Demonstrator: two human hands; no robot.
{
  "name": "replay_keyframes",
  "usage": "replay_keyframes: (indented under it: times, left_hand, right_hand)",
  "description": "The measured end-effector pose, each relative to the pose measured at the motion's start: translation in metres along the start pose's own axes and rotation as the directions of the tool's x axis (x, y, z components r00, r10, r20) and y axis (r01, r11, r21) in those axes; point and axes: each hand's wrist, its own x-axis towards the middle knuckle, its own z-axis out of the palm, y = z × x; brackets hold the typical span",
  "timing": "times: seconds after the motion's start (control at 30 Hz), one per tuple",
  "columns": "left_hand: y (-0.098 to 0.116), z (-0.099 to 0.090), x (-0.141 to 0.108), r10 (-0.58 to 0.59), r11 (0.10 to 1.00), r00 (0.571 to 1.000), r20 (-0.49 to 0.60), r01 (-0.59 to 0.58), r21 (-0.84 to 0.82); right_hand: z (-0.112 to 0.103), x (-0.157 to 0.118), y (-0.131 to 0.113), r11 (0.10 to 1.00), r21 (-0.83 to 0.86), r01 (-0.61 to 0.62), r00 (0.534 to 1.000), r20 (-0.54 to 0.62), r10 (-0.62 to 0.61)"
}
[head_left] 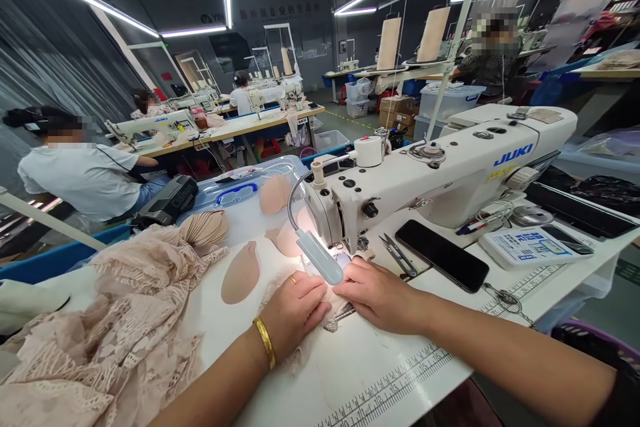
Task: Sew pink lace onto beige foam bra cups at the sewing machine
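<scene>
A beige lace piece (274,285) lies at the needle area of a white sewing machine (450,153), lit by a small lamp (320,257) on a bendable neck. My left hand (295,310), with a gold bracelet at the wrist, is closed on the lace left of the needle area. Fingers together, my right hand (383,295) grips the same lace on the right side, close under the machine head. The lamp hides the needle and part of the fingertips. A beige bra cup (241,273) rests on the table to the left.
Piled lace fabric (115,320) covers the table's left side, beside stacked cups (205,227). Right of the machine head lie thread snips (399,255), a black phone (442,255) and a white box (535,247). Behind stands a clear plastic bin (235,195). Several people sit at other machines.
</scene>
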Motion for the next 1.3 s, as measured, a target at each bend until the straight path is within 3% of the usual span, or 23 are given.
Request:
replay_keyframes:
  times: [0.23, 0.7, 1.0, 1.3]
  left_hand:
    - [-0.023, 0.007, 0.017, 0.087, 0.996, 0.996, 0.029, -0.087, -0.026]
    - [-0.032, 0.004, 0.024, 0.059, 0.998, 0.992, 0.110, -0.058, -0.012]
    - [-0.044, 0.005, 0.030, 0.146, 0.986, 0.980, 0.134, -0.154, 0.057]
    - [-0.022, -0.001, 0.028, 0.151, 0.946, 0.979, 0.139, -0.184, 0.267]
  right_hand:
    - [0.000, -0.002, 0.009, 0.997, -0.022, -0.077, 0.997, -0.005, 0.077]
    - [0.003, 0.000, 0.012, 0.991, -0.027, -0.129, 0.991, -0.026, 0.128]
    - [0.001, 0.003, 0.010, 0.987, -0.069, -0.148, 0.989, -0.012, 0.147]
    - [0.000, -0.004, 0.008, 0.984, -0.141, -0.109, 0.994, -0.016, 0.108]
